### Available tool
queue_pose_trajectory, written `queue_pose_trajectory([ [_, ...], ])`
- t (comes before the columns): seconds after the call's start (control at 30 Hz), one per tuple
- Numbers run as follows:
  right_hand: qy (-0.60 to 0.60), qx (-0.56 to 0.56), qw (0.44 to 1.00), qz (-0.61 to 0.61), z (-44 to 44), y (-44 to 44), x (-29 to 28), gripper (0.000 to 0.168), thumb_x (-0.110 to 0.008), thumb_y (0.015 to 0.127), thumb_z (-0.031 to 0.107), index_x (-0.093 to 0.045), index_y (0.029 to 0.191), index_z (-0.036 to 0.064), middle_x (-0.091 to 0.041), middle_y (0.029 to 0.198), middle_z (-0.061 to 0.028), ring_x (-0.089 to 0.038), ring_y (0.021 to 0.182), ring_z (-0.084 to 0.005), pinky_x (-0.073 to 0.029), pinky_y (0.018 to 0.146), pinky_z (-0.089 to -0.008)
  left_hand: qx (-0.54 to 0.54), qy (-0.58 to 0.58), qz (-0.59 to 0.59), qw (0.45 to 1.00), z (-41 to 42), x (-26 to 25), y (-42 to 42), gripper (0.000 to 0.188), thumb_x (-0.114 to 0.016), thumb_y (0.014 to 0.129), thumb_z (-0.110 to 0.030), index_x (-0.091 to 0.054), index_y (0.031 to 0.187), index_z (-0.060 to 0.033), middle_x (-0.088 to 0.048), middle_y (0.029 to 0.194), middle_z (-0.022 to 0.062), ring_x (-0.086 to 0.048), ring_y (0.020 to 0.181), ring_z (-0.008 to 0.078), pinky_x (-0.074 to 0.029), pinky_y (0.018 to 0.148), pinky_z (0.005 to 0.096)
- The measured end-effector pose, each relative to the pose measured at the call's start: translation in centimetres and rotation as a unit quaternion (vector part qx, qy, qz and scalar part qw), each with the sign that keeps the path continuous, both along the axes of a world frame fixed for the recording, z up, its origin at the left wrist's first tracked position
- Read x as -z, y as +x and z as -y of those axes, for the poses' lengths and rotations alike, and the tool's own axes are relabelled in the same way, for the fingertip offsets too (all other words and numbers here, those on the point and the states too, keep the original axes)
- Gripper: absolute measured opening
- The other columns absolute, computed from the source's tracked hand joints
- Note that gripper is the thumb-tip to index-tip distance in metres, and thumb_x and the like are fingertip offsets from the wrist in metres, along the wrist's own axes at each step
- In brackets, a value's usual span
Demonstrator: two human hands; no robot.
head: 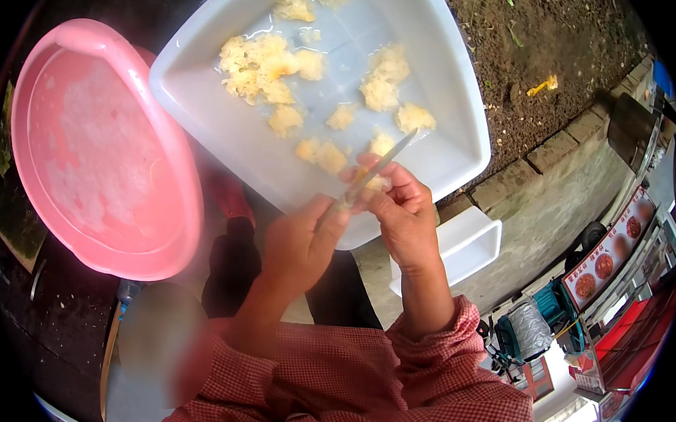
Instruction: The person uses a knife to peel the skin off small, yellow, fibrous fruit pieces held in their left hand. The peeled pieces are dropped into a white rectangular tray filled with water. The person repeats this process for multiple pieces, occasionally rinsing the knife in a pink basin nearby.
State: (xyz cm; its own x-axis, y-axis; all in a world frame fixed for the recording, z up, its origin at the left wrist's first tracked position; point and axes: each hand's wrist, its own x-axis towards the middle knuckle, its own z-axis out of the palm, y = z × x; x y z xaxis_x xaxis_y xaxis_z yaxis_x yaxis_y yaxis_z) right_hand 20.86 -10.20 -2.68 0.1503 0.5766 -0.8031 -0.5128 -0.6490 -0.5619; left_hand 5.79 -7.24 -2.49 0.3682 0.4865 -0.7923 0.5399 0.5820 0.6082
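Observation:
My left hand [300,247] grips the handle end of a small knife [389,155], its blade pointing up and to the right. Opposite it, my right hand [410,213] holds a small pale yellow piece [378,182] between thumb and fingers, behind the blade; whether the blade touches it I cannot tell. Both hands are over the near edge of a large white plastic tub [231,142]. Shallow water lies in the tub with several frilly pale yellow clumps that look like snow fungus, among them a large cluster [261,66] and a smaller clump [415,118].
A pink plastic basin [103,160] stands left of the tub. A small white plastic container [469,247] sits below the tub's right side. Bare soil [535,34] lies beyond a brick edging [561,150] at the right. Farther off are a scooter [528,330] and a food cart's signboard [609,248].

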Motion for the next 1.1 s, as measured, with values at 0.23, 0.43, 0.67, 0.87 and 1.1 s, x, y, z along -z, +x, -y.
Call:
queue_pose_trajectory([
  [0.23,-0.017,-0.01,1.0,-0.015,0.1,0.5,0.1,0.029,-0.051,0.084,0.001,-0.053,0.112,-0.005,-0.061,0.087,-0.0103,-0.055,0.068,-0.0134,-0.045,0.062,-0.0244,0.017,0.059,0.003,0.998,0.1,0.0,-0.3,0.027,-0.054,0.085,-0.033,-0.057,0.088,-0.0058,-0.056,0.067,0.0144,-0.056,0.061,0.0321,-0.043,0.054,0.0367],
  [0.43,-0.007,0.0,0.997,-0.077,0.9,1.2,0.5,0.034,-0.057,0.086,0.015,-0.051,0.112,-0.006,-0.059,0.082,-0.01,-0.052,0.062,-0.0153,-0.042,0.058,-0.0246,0.074,0.112,0.012,0.991,-0.2,-0.4,-0.4,0.027,-0.057,0.083,-0.033,-0.056,0.086,-0.0064,-0.056,0.07,0.0125,-0.056,0.063,0.0318,-0.043,0.055,0.0379],
  [0.67,-0.009,0.025,0.992,-0.125,0.6,1.3,0.2,0.025,-0.047,0.081,-0.001,-0.056,0.103,-0.006,-0.06,0.078,-0.0097,-0.05,0.06,-0.0127,-0.039,0.055,-0.023,0.081,0.132,0.017,0.988,-0.1,-0.2,-0.5,0.027,-0.057,0.083,-0.033,-0.055,0.085,-0.0063,-0.056,0.071,0.0118,-0.056,0.063,0.0307,-0.043,0.054,0.0377],
  [0.87,-0.02,0.038,0.996,-0.075,0.5,0.3,0.3,0.023,-0.046,0.082,0.001,-0.056,0.1,-0.007,-0.056,0.068,-0.01,-0.047,0.054,-0.0139,-0.038,0.053,-0.0248,0.079,0.189,-0.003,0.979,0.4,0.2,-0.3,0.026,-0.057,0.084,-0.032,-0.055,0.086,-0.006,-0.055,0.071,0.0116,-0.055,0.062,0.0304,-0.043,0.054,0.0363],
  [1.1,0.005,0.066,0.998,0.004,0.2,-1.3,0.4,0.019,-0.048,0.085,0.004,-0.058,0.098,-0.007,-0.055,0.066,-0.0078,-0.044,0.052,-0.0119,-0.037,0.053,-0.025,0.093,0.253,-0.028,0.963,0.9,0.4,-0.5,0.021,-0.057,0.085,-0.025,-0.054,0.09,-0.004,-0.054,0.071,0.0129,-0.054,0.061,0.032,-0.043,0.054,0.0352],
])
